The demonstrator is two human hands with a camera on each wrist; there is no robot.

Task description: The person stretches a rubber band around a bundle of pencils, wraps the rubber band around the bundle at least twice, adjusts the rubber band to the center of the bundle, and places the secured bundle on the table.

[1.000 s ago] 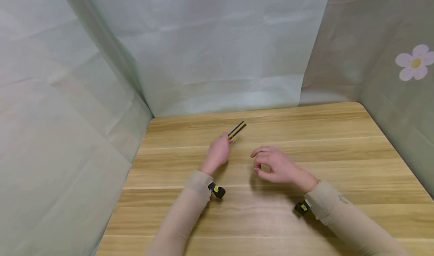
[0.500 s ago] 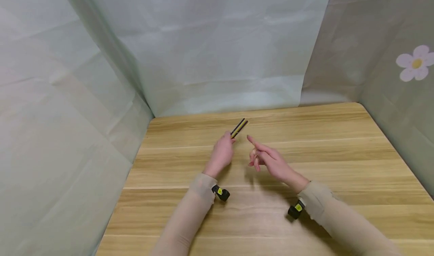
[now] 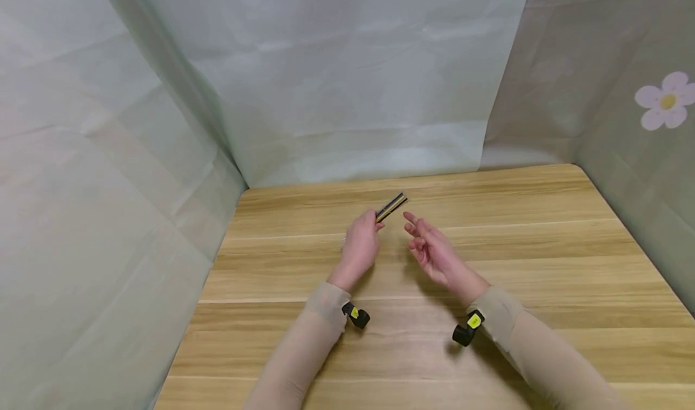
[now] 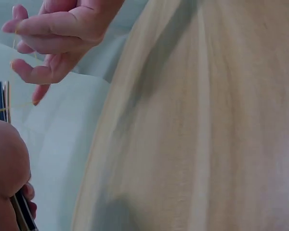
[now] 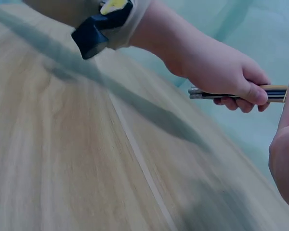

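My left hand grips a small bundle of black-and-yellow pencils by its near end, and the far end points up and to the right over the wooden table. My right hand hovers just right of the bundle with its fingers spread and nearly straight, palm turned toward the pencils. In the left wrist view a thin yellowish strand seems to run between the right hand's fingers and across the pencils. The right wrist view shows the left hand wrapped round the pencils.
Pale green sheets wall in the table at the back and left. A grey sheet with a flower print stands at the right. A small black camera sits at each wrist.
My right hand has turned palm-inward and moved up and left to the pencils, its fingers uncurling. My left hand has shifted slightly right with the bundle.
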